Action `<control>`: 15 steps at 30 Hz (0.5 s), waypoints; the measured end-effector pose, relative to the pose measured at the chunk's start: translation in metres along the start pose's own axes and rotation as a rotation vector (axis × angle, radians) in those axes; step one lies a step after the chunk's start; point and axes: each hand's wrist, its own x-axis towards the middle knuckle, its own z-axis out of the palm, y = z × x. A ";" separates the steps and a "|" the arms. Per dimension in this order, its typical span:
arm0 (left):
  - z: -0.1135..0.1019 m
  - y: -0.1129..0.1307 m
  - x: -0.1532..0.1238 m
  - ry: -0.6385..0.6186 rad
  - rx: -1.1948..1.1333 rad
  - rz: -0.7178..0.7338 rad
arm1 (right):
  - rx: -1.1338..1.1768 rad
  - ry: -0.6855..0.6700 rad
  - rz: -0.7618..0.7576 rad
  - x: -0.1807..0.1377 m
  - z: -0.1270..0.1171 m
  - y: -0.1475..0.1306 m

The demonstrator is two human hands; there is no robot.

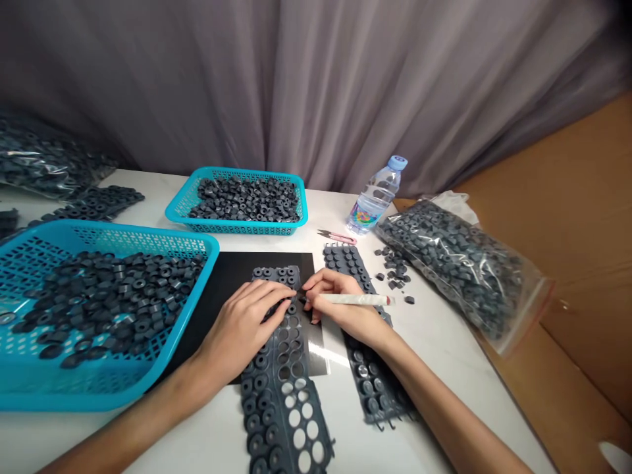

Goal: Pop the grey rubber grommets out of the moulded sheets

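Note:
My left hand (249,324) lies on a dark grey rubber strip (281,388) of ring-shaped parts, fingers curled and pressing it onto a black mat (232,270). My right hand (340,306) grips a thin white pen-like tool (355,299), its tip on the strip just beside my left fingertips. The lower part of the strip has several empty round holes. A second strip (368,368) of the same parts lies partly under my right hand and forearm.
A blue basket (29,388) of loose grey rings sits at the left, another blue basket (237,226) behind the mat. A water bottle (378,194), small pink snips (338,236), loose rings (395,270) and a plastic bag of rings (454,263) lie at the right. More strips (93,203) lie far left.

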 end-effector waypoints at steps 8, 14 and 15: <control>0.002 0.000 0.000 0.008 0.027 -0.002 | -0.009 -0.001 0.014 0.000 0.003 -0.002; 0.001 -0.001 0.001 -0.013 0.001 -0.002 | 0.014 0.018 0.024 0.001 0.005 0.002; 0.001 -0.001 0.001 -0.017 0.001 -0.007 | 0.013 0.021 0.021 0.001 0.005 0.003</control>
